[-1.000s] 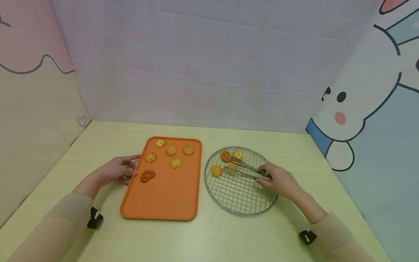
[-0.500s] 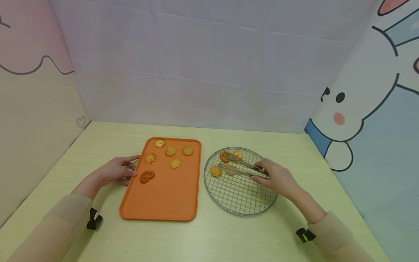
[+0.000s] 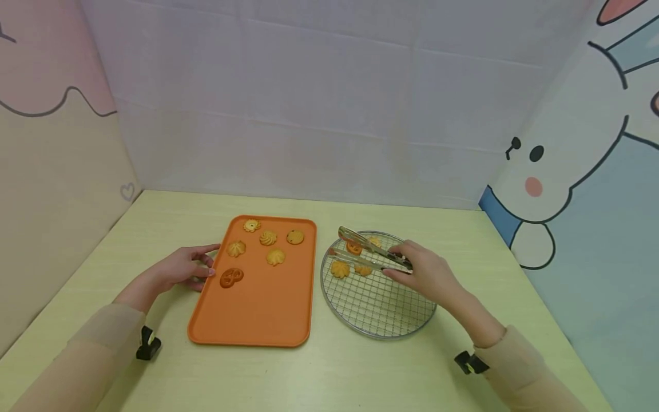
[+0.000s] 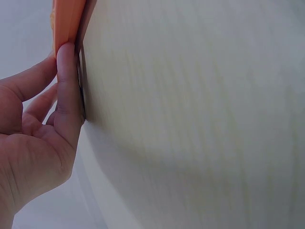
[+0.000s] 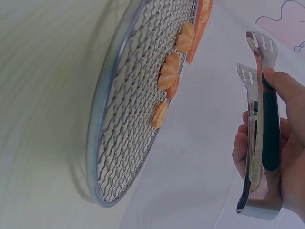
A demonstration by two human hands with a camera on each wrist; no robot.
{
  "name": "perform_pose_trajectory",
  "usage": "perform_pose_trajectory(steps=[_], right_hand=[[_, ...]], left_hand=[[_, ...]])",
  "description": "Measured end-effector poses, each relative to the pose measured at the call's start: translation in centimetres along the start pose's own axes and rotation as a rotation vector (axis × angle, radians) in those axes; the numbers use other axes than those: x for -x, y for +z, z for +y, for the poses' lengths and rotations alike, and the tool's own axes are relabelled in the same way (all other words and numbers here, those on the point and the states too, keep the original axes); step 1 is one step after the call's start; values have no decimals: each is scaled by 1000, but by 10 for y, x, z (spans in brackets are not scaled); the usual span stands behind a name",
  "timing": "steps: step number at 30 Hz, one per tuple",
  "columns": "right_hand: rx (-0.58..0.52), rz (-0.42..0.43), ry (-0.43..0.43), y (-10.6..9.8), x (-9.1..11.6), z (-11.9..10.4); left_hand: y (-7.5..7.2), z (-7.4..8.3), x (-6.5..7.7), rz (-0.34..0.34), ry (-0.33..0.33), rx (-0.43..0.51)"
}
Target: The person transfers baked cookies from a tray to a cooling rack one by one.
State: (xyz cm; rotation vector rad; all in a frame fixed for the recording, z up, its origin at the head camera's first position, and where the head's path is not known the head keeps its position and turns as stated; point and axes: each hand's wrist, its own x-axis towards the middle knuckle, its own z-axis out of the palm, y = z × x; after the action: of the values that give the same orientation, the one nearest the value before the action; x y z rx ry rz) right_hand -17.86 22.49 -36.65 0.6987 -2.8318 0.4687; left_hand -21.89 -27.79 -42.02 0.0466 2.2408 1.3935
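Note:
My right hand (image 3: 424, 272) grips a pair of metal serving tongs (image 5: 270, 119) with dark green handle grips. The tongs' two slotted ends stand apart with no cookie between them, over the left part of the round wire rack (image 3: 381, 329). Under and around them on the rack lie a pretzel-shaped cookie (image 3: 353, 248), a fluted cookie (image 3: 340, 269) and a smaller swirled cookie (image 3: 362, 269). My left hand (image 3: 182, 268) rests against the left edge of the orange tray (image 3: 257, 320), its fingertip (image 4: 66, 52) touching the rim in the left wrist view.
Several cookies sit on the tray's far half, among them a round one (image 3: 295, 237) and a brown pretzel-shaped one (image 3: 231, 278). Tray and rack stand side by side on a pale wooden table (image 3: 350, 377). Cloth walls (image 3: 309, 114) close off the back and sides.
My right hand has moved left with the tongs, and their ends have gone past the pretzel-shaped cookie toward the tray, rising from the rack. The left hand and tray stay put.

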Motion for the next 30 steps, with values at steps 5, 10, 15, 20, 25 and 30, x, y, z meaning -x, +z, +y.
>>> perform_pose_trajectory(steps=[5, 10, 15, 20, 25, 30], right_hand=[[-14, 18, -13, -3, -7, -11], [-18, 40, -37, -6, -15, -23], [-31, 41, -55, -8, -24, -37], [-63, 13, -46, -10, -31, -52], [-65, 18, -87, -8, -39, -66], [-50, 26, -139, -1, -47, -80]], left_hand=[[0, 0, -1, -4, 1, -4], [-2, -2, -1, -11, 5, -4], [-3, -4, 0, -25, 6, -10], [-3, -3, 0, -34, 21, -19], [-2, -2, 1, -30, 19, -27], [-2, -3, 0, -28, 24, -46]])
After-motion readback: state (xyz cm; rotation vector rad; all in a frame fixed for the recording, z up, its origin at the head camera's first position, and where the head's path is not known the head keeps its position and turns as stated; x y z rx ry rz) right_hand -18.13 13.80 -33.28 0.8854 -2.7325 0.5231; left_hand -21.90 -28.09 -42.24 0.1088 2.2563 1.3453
